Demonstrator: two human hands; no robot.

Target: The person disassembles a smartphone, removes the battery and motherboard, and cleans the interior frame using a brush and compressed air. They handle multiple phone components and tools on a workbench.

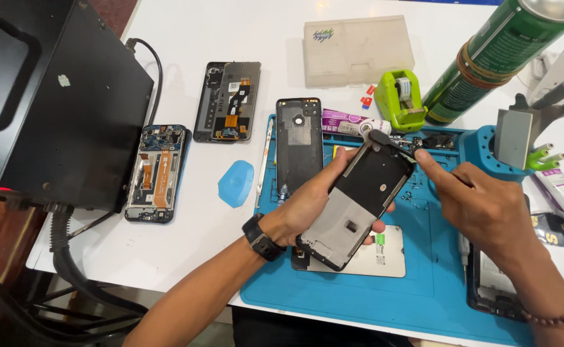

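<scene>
1. Head cam: left hand (308, 209) clamped round opened phone frame (358, 202), thumb along its left edge, fingers under right edge; frame tilted, top toward 1 o'clock, held above blue work mat (385, 289).
2. Right hand (488, 209) at 3 o'clock of frame, thumb + forefinger pinched together on thin dark tool (403, 149), tip at frame's top corner.
3. Under frame, flat on mat: white-grey panel (388, 254).
4. At 11 o'clock of frame: black back cover (299, 144) lying on mat edge.
5. Further toward 9 o'clock, on white table (230, 38): blue pick (236, 183), two stripped phones (227, 101) (158, 173), black box (70, 96).
6. At 12–1 o'clock: green tape dispenser (399, 99), green spray can (507, 54).
</scene>
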